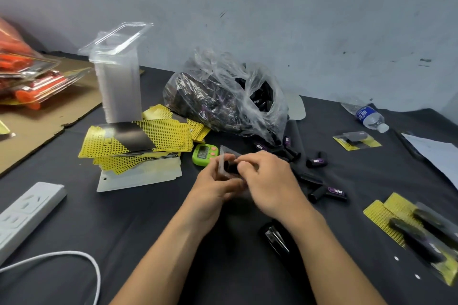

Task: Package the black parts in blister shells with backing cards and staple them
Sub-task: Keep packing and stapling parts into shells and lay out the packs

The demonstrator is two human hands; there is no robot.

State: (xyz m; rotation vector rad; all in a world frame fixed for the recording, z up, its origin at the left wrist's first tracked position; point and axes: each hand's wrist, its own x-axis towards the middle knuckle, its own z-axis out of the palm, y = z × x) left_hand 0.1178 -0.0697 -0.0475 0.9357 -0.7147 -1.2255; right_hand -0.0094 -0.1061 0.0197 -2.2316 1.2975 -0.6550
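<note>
My left hand (pixel 213 184) holds a clear blister shell (pixel 224 156) over the middle of the black table. My right hand (pixel 269 178) curls its fingers round a black part (pixel 231 167) at the shell's opening. Several loose black parts (pixel 317 162) with purple labels lie just right of my hands. A clear bag of more black parts (pixel 223 99) sits behind. Yellow dotted backing cards (pixel 138 141) are piled at the left, beside a tall stack of blister shells (pixel 119 82). The black stapler (pixel 275 236) lies under my right forearm. Finished packs (pixel 411 225) lie at the right.
A green timer (pixel 204 155) stands left of my hands. A white power strip (pixel 22 213) and cable (pixel 81 259) occupy the near left. A water bottle (pixel 366 115) and another finished pack (pixel 355 141) lie at the far right. Orange packaged goods (pixel 27 74) rest on cardboard far left.
</note>
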